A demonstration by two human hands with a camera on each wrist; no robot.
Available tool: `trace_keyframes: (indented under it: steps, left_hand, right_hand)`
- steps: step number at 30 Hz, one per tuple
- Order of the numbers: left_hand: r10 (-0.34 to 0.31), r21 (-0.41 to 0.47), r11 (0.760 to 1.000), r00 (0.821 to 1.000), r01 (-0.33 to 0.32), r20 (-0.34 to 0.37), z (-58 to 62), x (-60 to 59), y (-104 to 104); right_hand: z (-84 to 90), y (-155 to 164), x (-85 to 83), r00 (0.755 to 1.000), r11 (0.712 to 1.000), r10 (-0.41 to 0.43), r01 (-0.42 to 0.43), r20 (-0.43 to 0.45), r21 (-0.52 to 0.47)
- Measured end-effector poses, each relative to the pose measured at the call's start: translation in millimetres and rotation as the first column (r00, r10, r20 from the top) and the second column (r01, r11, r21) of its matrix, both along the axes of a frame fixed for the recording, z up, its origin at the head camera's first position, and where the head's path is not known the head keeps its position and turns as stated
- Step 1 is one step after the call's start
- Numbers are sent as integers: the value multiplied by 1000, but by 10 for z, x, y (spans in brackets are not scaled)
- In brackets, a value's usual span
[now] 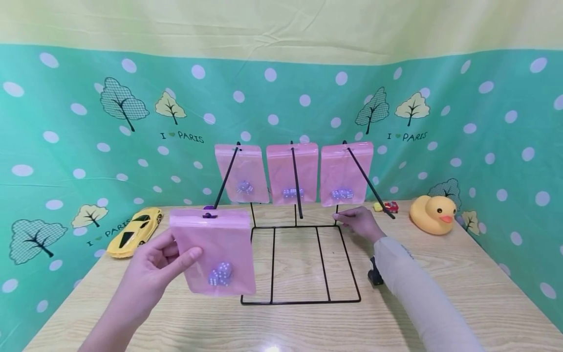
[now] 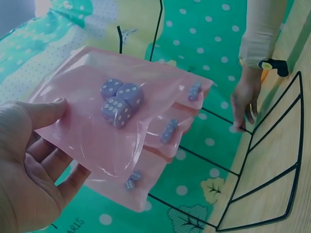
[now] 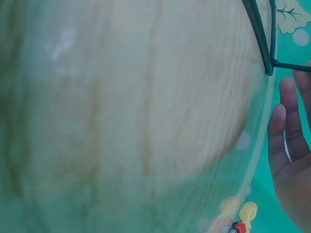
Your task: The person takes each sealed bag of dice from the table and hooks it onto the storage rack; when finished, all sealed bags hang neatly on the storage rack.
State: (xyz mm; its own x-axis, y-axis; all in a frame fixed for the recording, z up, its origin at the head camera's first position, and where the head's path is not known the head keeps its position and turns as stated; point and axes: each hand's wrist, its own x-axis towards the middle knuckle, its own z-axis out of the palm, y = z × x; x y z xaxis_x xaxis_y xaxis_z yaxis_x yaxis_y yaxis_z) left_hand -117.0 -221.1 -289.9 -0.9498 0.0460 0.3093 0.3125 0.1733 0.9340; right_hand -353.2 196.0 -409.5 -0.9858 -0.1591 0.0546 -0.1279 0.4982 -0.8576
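My left hand [image 1: 154, 266] pinches the left edge of a pink zip bag [image 1: 193, 249], its thumb on the front. Purple dice [image 2: 116, 111] lie inside the bag. At the bag's top hole, the front end of the left rod [image 1: 225, 181] of a black wire rack [image 1: 303, 303] meets it. More pink bags with dice hang toward the back of the rack: a left bag [image 1: 242, 166], a middle bag [image 1: 281, 168] and a right bag [image 1: 332, 171]. My right hand [image 1: 362, 222] grips the rack's upright wire low at its back right corner, fingertips partly hidden in the right wrist view.
A yellow toy car [image 1: 136, 232] stands at the left of the wooden table [image 1: 198, 322]. On the right are a rubber duck [image 1: 428, 215] and a small red toy [image 1: 391, 207]. Rods jut forward from the rack. A polka-dot cloth [image 1: 303, 117] hangs behind.
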Motion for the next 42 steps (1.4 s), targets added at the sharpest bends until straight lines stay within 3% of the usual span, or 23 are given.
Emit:
trace_keyframes:
  steps: [5, 12, 18, 29, 36, 42]
  left_hand:
    - [18, 3, 1000, 1000, -18, 8, -9, -27, 12]
    - [92, -79, 993, 995, -88, 50, 30, -115, 66]
    - [84, -101, 992, 996, -79, 44, 51, -242, 91]
    - [80, -41, 996, 997, -78, 25, 95, -595, 167]
    - [123, 51, 991, 992, -124, 28, 119, -882, 236]
    - [188, 61, 980, 981, -191, 52, 148, -1102, 260]
  right_hand:
    - [-10, 3, 2, 1000, 1000, -9, 9, 5, 2]
    - [-16, 8, -3, 1000, 1000, -20, 20, 7, 6]
    - [-24, 18, -2, 1000, 1000, -18, 18, 17, -1]
    - [-22, 33, 2, 999, 1000, -14, 15, 37, -22]
    - [-21, 27, -6, 1000, 1000, -5, 6, 29, -22]
    - [-24, 21, -13, 1000, 1000, -3, 4, 20, -14]
